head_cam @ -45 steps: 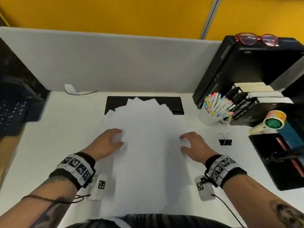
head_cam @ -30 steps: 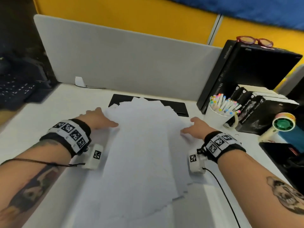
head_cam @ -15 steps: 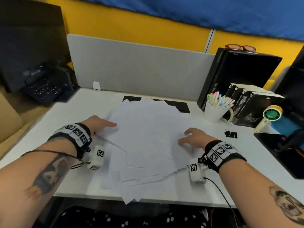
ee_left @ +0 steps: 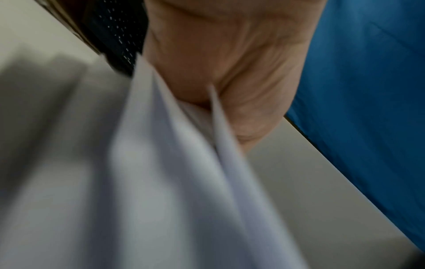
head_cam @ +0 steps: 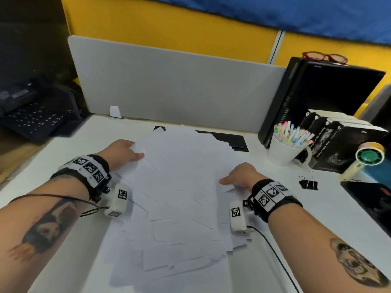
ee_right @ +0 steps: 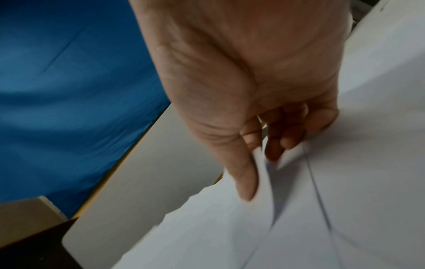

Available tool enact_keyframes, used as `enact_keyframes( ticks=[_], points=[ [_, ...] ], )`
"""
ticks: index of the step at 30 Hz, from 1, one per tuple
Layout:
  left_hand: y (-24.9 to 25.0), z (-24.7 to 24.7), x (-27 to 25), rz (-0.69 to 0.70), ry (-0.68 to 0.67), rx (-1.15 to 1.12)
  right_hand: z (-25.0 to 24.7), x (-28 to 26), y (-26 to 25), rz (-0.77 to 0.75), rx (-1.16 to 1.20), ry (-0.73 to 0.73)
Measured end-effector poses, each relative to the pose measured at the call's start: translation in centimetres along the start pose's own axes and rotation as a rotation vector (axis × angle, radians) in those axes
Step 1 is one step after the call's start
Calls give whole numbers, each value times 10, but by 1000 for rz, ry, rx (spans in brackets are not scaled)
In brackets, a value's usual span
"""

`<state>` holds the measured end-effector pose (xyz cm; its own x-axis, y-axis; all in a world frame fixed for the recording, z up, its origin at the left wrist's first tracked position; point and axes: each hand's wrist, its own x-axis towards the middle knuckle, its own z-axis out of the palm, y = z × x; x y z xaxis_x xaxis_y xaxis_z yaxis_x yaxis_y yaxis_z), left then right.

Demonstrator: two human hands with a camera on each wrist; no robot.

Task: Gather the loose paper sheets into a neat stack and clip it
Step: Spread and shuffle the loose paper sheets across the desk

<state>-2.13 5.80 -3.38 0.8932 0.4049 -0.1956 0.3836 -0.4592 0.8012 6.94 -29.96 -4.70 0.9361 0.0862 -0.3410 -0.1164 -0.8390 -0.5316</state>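
White worktop [head_cam: 63, 166] fills the lower half of the head view, bounded at the back by a grey divider panel [head_cam: 179, 85] with a yellow wall and a blue band above it.

Loose paper sheets [head_cam: 179, 197] lie fanned and overlapping in the centre of the frame, from a black mat [head_cam: 230, 139] at the back down to the near edge of the worktop. The sheets are not aligned; corners stick out at the bottom and on both sides.

Left hand [head_cam: 120, 152] rests at the upper left edge of the spread. In the left wrist view the hand [ee_left: 218, 63] is pressed against sheet edges [ee_left: 184, 145] that rise against the palm; the fingers are hidden there, so the grip cannot be told.

Right hand [head_cam: 243, 175] rests at the right edge of the spread. In the right wrist view the thumb [ee_right: 239, 169] lies on top of a lifted sheet edge [ee_right: 264, 172] and curled fingers [ee_right: 287, 134] sit under it: the grip holds the paper.

A black binder clip [head_cam: 308, 183] lies on the worktop at right of the frame, apart from the sheets and from the right hand.

Further right stand a white mug of coloured pens [head_cam: 282, 151], a row of books [head_cam: 342, 140], a small hand fan [head_cam: 369, 157] and a black upright case [head_cam: 317, 98] with red glasses [head_cam: 324, 57] on top. A dark keyboard [head_cam: 36, 119] sits at the left edge of the frame.
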Motion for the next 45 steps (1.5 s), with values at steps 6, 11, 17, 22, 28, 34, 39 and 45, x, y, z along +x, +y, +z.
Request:
enact_keyframes(
  ticks=[6,11,17,22,28,34,39,45],
  points=[
    [15,-9,-1,134,191,105,-5,-20,21,-56,433,222],
    [25,-21,10,173,313,319,-5,-28,54,-47,801,326],
    [41,-8,12,134,310,421,-11,-15,68,18,947,373],
    [42,32,11,-269,86,-166,4,-6,77,43,871,343],
    [34,57,18,-313,136,-785,7,-2,73,-20,769,281],
    [56,78,-8,-249,-245,-747,8,-5,65,-143,827,187],
    [65,99,-13,-107,-236,-758,7,-6,58,-229,728,102],
    [111,81,-24,255,-111,-644,-31,-23,49,-332,540,369]
  ],
)
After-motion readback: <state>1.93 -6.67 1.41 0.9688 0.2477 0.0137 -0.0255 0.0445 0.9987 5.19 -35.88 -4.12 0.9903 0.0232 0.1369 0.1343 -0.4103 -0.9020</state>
